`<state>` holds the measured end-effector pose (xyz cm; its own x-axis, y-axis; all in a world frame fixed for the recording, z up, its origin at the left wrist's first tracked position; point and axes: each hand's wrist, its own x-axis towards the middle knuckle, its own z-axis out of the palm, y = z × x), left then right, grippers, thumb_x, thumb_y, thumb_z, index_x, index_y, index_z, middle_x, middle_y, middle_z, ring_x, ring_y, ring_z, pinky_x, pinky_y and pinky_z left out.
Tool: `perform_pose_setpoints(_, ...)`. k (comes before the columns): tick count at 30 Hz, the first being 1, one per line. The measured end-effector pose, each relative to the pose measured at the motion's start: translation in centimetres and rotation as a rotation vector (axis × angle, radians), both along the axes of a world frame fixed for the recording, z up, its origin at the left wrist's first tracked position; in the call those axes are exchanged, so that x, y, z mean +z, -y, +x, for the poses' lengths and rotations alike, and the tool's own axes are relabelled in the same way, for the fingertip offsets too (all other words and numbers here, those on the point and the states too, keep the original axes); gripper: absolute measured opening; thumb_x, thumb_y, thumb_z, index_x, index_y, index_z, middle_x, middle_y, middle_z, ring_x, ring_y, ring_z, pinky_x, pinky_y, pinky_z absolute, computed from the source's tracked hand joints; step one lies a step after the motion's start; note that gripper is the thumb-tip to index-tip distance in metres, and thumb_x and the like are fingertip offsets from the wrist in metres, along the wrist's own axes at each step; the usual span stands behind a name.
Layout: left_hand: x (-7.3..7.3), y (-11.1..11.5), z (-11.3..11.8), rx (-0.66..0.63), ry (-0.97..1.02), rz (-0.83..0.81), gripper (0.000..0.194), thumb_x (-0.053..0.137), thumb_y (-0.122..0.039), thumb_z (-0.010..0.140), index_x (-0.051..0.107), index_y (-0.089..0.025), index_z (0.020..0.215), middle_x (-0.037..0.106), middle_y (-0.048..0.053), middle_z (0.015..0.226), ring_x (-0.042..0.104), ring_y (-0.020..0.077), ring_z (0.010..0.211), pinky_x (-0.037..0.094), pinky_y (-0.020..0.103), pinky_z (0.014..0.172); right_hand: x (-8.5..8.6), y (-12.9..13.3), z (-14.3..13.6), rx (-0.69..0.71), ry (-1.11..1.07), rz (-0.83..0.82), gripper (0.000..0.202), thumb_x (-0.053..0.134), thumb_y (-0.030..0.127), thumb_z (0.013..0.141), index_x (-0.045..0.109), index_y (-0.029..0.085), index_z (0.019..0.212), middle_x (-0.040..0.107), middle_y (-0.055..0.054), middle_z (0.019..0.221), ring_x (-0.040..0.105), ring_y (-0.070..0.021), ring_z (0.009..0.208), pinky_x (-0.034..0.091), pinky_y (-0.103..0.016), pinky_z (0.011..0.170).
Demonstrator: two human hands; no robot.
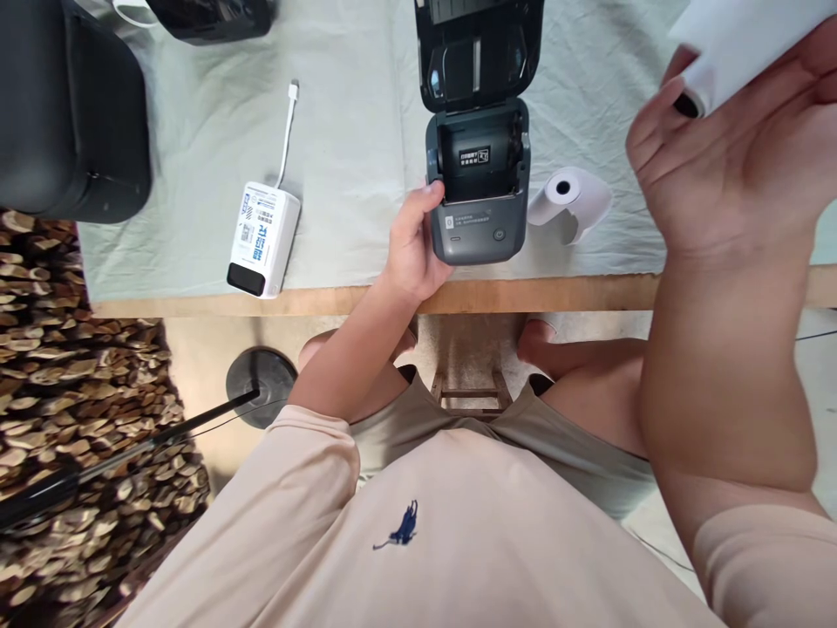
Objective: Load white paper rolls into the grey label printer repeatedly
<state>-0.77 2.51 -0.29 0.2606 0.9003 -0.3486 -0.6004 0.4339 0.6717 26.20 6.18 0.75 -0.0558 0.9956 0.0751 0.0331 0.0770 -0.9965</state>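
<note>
My left hand (pixel 418 240) grips the lower left side of a dark grey label printer (pixel 474 231), thumb on its upper rim. The printer's black lid (pixel 480 65) is swung up, and its paper bay shows no roll inside. At the upper right, close to the camera, my right hand (pixel 745 157) is raised, its fingers around a white paper roll (pixel 751 52) with a dark core end. Part of that roll and some fingertips run out of the picture. Just right of the printer a second white paper roll (pixel 546 196) stands on the table with its end curling loose.
A white power bank (pixel 265 240) with a short cable lies left on the cloth-covered table (pixel 346 131). A black case (pixel 78 113) and another black object (pixel 209 17) stand at the upper left. Below the wooden edge are a black stand base (pixel 261 384) and stacked firewood (pixel 78 384).
</note>
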Motion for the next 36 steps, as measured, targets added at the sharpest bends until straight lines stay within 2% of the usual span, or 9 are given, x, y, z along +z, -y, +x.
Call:
perform_pose_setpoints(2, 0.0, 0.0, 0.0, 0.004, 0.004, -0.002, 0.042, 0.031, -0.039, 0.099, 0.066, -0.018, 0.091, 0.075, 0.005, 0.087, 0.064, 0.0263, 0.134, 0.059, 0.04, 0.109, 0.3, 0.2, 0.1, 0.109, -0.15, -0.053, 0.045, 0.027, 0.05, 0.091, 0.052, 0.03, 0.124, 0.044, 0.0, 0.143, 0.047, -0.0112, 0.133, 0.052, -0.03, 0.1)
perform_pose_setpoints(4, 0.0, 0.0, 0.0, 0.003, -0.002, -0.002, 0.042, 0.031, -0.04, 0.099, 0.066, -0.018, 0.092, 0.075, 0.005, 0.087, 0.064, 0.0263, 0.134, 0.059, 0.04, 0.108, 0.5, 0.2, -0.4, 0.146, -0.255, -0.124, 0.041, 0.048, 0.053, 0.088, 0.053, 0.03, 0.121, 0.043, 0.002, 0.144, 0.046, -0.0104, 0.132, 0.052, -0.026, 0.099)
perform_pose_setpoints(7, 0.0, 0.1, 0.0, -0.008, -0.009, 0.009, 0.044, 0.03, -0.04, 0.099, 0.067, -0.018, 0.09, 0.075, 0.005, 0.085, 0.063, 0.0258, 0.134, 0.059, 0.039, 0.108, 0.4, 0.1, -2.0, -0.008, -0.334, -0.209, 0.056, 0.075, 0.047, 0.068, 0.05, 0.027, 0.115, 0.043, 0.001, 0.143, 0.051, -0.0112, 0.121, 0.053, -0.026, 0.095)
perform_pose_setpoints(10, 0.0, 0.2, 0.0, 0.001, -0.012, 0.0, 0.042, 0.032, -0.04, 0.099, 0.066, -0.018, 0.086, 0.075, 0.005, 0.086, 0.063, 0.0254, 0.136, 0.059, 0.038, 0.108, 0.3, 0.1, -3.2, -0.211, -0.412, -0.215, 0.066, 0.073, 0.054, 0.069, 0.041, 0.032, 0.124, 0.042, 0.001, 0.145, 0.056, -0.0136, 0.114, 0.054, -0.034, 0.095)
perform_pose_setpoints(16, 0.3, 0.1, 0.1, -0.011, -0.017, 0.016, 0.039, 0.033, -0.038, 0.098, 0.066, -0.019, 0.091, 0.076, 0.005, 0.09, 0.063, 0.0255, 0.135, 0.057, 0.04, 0.11, 1.2, 0.5, -3.3, 0.061, -0.425, -0.231, 0.073, 0.074, 0.058, 0.058, 0.052, 0.028, 0.12, 0.044, 0.0, 0.148, 0.048, -0.0189, 0.137, 0.052, -0.03, 0.089)
perform_pose_setpoints(20, 0.3, 0.1, 0.2, 0.005, -0.016, 0.0, 0.042, 0.03, -0.038, 0.099, 0.066, -0.018, 0.093, 0.075, 0.006, 0.088, 0.062, 0.0262, 0.137, 0.056, 0.042, 0.111, 1.7, 0.2, -3.3, -0.076, -0.499, -0.291, 0.085, 0.087, 0.059, 0.045, 0.052, 0.031, 0.118, 0.053, 0.0, 0.128, 0.054, -0.0104, 0.1, 0.039, -0.023, 0.066)
perform_pose_setpoints(24, 0.2, 0.1, 0.2, 0.003, -0.021, 0.006, 0.04, 0.033, -0.038, 0.098, 0.067, -0.019, 0.094, 0.075, 0.006, 0.089, 0.061, 0.0274, 0.137, 0.055, 0.045, 0.113, 1.9, -0.4, -3.4, -0.192, -0.495, -0.314, 0.073, 0.068, 0.027, 0.047, 0.05, 0.034, 0.117, 0.052, 0.001, 0.105, 0.048, -0.0055, 0.079, 0.028, -0.022, 0.057)
perform_pose_setpoints(29, 0.2, 0.1, 0.1, -0.024, -0.041, 0.024, 0.04, 0.034, -0.039, 0.097, 0.068, -0.019, 0.095, 0.075, 0.005, 0.09, 0.064, 0.0275, 0.132, 0.055, 0.043, 0.113, 2.0, -0.3, -4.4, -0.171, -0.449, -0.298, 0.071, 0.065, 0.027, 0.045, 0.049, 0.034, 0.113, 0.05, 0.001, 0.102, 0.054, -0.0089, 0.084, 0.038, -0.023, 0.06)
perform_pose_setpoints(36, 0.1, 0.1, 0.1, -0.002, -0.03, 0.007, 0.036, 0.037, -0.039, 0.097, 0.067, -0.019, 0.094, 0.076, 0.006, 0.089, 0.066, 0.0265, 0.13, 0.059, 0.041, 0.107, 0.4, -1.2, -3.6, -0.251, -0.404, -0.349, 0.052, 0.045, 0.027, 0.06, 0.039, 0.021, 0.112, 0.048, -0.009, 0.139, 0.057, -0.0164, 0.118, 0.049, -0.027, 0.074)
